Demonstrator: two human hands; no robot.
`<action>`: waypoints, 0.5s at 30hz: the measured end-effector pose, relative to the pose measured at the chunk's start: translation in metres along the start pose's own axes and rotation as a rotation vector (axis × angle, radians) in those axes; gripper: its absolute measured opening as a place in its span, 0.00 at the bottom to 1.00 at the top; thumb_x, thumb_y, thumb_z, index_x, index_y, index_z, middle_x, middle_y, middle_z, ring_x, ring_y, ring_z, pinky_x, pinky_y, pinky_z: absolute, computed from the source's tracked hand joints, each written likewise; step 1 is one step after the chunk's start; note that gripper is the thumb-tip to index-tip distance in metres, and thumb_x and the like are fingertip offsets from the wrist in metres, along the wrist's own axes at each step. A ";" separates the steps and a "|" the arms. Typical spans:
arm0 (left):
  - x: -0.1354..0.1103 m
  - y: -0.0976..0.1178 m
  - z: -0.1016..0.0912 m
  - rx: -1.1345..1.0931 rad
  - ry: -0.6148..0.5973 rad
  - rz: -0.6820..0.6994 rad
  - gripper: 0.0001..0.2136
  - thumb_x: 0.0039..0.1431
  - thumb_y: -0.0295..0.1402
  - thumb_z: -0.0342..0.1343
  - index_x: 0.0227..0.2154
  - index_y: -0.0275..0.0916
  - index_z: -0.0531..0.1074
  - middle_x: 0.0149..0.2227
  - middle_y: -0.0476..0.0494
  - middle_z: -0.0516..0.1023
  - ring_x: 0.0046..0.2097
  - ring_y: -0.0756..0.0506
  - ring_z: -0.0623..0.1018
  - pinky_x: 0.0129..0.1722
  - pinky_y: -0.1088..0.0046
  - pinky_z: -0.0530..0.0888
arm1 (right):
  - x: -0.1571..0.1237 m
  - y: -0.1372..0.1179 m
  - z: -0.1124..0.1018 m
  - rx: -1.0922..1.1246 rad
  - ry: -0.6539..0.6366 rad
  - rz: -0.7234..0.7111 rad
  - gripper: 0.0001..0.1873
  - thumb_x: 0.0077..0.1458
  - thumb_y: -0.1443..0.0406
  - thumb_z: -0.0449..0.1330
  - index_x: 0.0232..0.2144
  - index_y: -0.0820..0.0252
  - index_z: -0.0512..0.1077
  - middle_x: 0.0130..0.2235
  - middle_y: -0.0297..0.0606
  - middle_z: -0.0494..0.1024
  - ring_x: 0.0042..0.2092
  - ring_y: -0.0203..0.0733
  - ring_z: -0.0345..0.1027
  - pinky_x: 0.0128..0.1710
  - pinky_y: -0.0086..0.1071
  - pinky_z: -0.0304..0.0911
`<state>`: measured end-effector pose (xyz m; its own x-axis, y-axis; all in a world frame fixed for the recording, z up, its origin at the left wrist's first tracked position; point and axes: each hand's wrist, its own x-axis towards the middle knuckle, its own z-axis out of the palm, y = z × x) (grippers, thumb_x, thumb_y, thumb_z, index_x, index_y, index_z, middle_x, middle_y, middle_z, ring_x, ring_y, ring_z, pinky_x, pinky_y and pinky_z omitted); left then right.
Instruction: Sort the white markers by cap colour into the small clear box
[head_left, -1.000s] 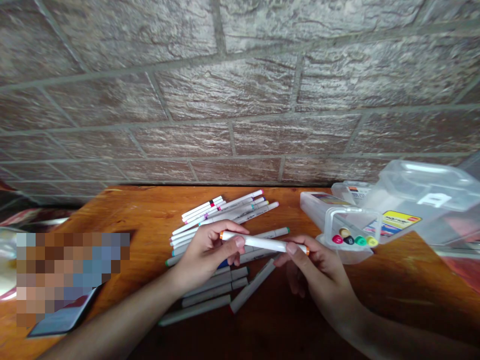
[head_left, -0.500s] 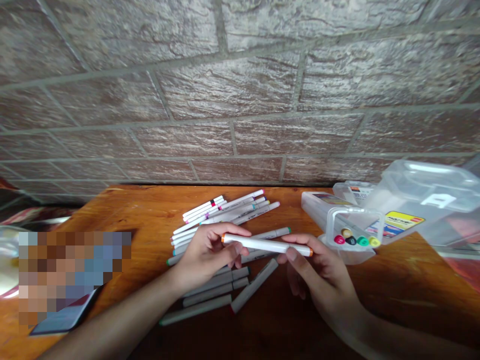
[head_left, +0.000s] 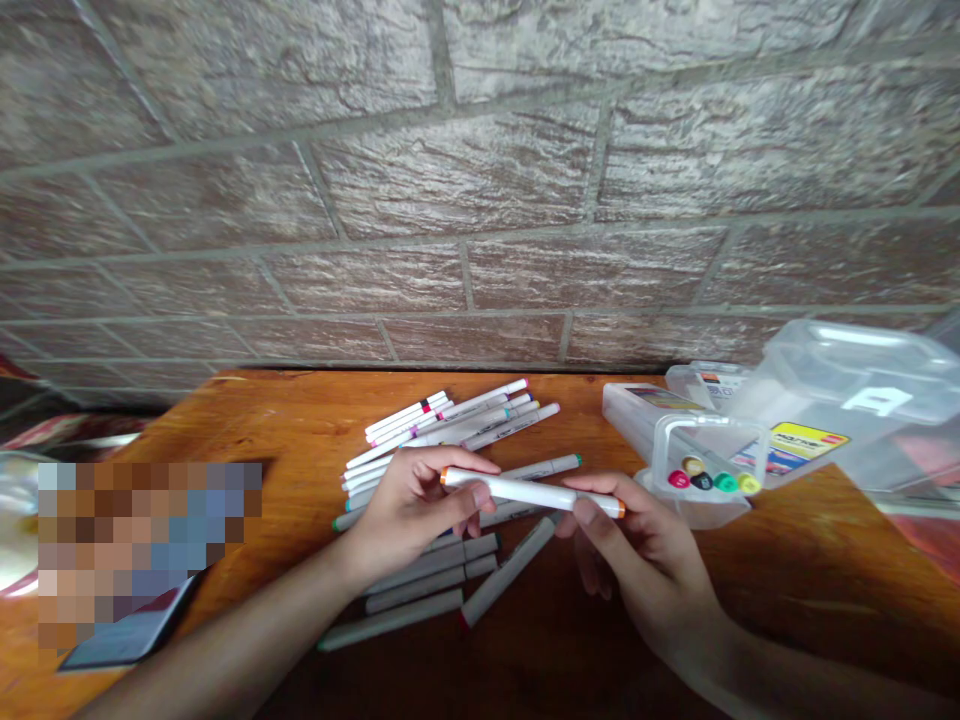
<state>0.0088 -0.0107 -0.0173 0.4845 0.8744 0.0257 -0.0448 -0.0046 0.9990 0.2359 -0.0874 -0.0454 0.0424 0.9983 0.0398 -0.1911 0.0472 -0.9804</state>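
Observation:
Both my hands hold one white marker [head_left: 531, 491] with orange ends level above the wooden table [head_left: 285, 420]. My left hand [head_left: 416, 505] pinches its left end between thumb and fingers. My right hand [head_left: 626, 545] pinches its right end. Under and behind the marker lies a loose heap of several white and grey markers [head_left: 442, 425]. To the right, a small clear plastic case [head_left: 694, 450] lies on its side with several coloured marker caps showing at its open end.
A larger clear plastic box [head_left: 855, 400] with a yellow label stands at the right, by the brick wall [head_left: 480, 180]. A blurred flat object [head_left: 142, 550] lies at the left on the table. The near table edge is in shadow.
The marker has shifted slightly to the right between my hands, and my right thumb and fingers have re-gripped its right end. The left hand has hardly moved.

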 end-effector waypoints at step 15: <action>0.000 0.001 0.003 -0.048 -0.014 0.016 0.12 0.66 0.40 0.65 0.42 0.34 0.81 0.27 0.44 0.83 0.22 0.52 0.77 0.23 0.79 0.74 | 0.001 -0.003 0.002 -0.043 0.003 0.003 0.16 0.62 0.53 0.68 0.44 0.57 0.77 0.28 0.33 0.80 0.19 0.30 0.64 0.15 0.22 0.62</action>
<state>0.0116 -0.0128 -0.0160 0.4958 0.8674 0.0426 -0.0941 0.0049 0.9956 0.2348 -0.0861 -0.0418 0.0446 0.9983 0.0366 -0.1488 0.0429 -0.9879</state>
